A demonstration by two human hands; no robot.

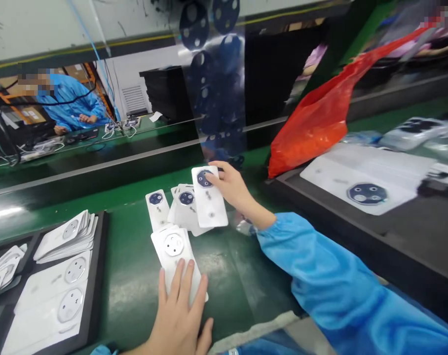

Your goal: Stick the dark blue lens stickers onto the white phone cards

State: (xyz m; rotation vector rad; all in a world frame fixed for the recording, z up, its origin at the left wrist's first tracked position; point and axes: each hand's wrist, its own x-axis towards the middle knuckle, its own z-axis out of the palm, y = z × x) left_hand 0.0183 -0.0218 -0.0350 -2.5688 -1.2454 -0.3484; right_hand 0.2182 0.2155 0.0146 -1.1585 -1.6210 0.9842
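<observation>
Head view: my left hand lies spread flat on a bare white panel on the green desk. My right hand pinches a stickered panel above the finished ones; stacks in the tray remain.

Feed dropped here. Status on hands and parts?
Left hand flat on white cover stack. Right hand pinching blue-lens cover. More covers between.

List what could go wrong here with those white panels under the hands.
1. The right hand holds one white panel tilted over a loose overlapping pile; they might rub or slide.
2. The left hand presses a small stack flat; fingertips may smudge it.
3. The red bag sags nearby and could snag.
</observation>
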